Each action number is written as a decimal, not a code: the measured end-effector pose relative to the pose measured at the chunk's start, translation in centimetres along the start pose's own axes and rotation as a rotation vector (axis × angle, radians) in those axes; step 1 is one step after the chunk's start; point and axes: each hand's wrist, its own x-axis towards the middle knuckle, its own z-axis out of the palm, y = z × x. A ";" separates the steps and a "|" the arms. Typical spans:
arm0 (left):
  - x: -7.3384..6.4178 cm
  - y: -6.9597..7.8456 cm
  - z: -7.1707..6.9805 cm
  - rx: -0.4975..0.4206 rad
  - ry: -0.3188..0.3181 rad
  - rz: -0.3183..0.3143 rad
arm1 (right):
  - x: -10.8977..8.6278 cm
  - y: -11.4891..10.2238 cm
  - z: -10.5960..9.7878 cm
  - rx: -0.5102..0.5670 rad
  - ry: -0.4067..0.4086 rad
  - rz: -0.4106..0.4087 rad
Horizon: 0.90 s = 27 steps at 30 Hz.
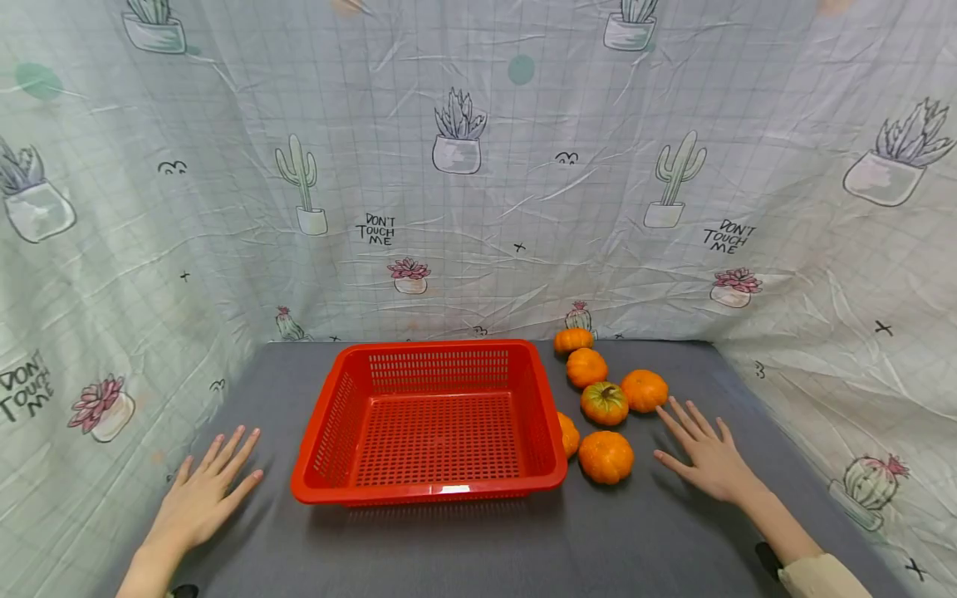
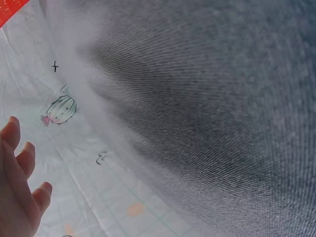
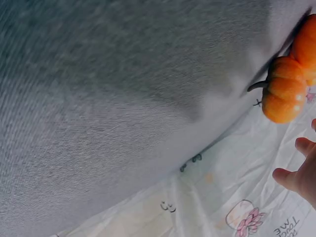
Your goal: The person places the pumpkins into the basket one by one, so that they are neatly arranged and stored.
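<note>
My left hand (image 1: 200, 497), fingers spread, is over the grey table to the left of a red plastic basket (image 1: 429, 492). The basket has slotted walls and a grid floor, with nothing inside. On the right, my right hand (image 1: 706, 458) also has its fingers spread and holds nothing. Its fingertips are close to an orange mini pumpkin (image 1: 645, 390). Several more lie beside the basket: a green-striped pumpkin (image 1: 604, 404), an orange pumpkin (image 1: 606, 458) in front, and another (image 1: 567, 434) partly hidden by the basket's rim. In the right wrist view, a pumpkin (image 3: 285, 91) shows its dark stem.
The grey tabletop (image 1: 449, 552) is hemmed in at the back and both sides by a white curtain (image 1: 508, 199) printed with cacti. Two orange pumpkins, one (image 1: 573, 340) against the back curtain and one (image 1: 586, 367) before it, stand right of the basket's far corner.
</note>
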 end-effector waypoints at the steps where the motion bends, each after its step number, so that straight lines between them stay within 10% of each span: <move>1: 0.0 0.0 -0.1 0.001 0.003 0.001 | 0.0 -0.1 0.0 0.003 0.002 -0.005; 27: 0.0 4.0 -1.2 -0.018 0.109 0.080 | 1.4 -4.0 0.4 0.060 0.021 -0.108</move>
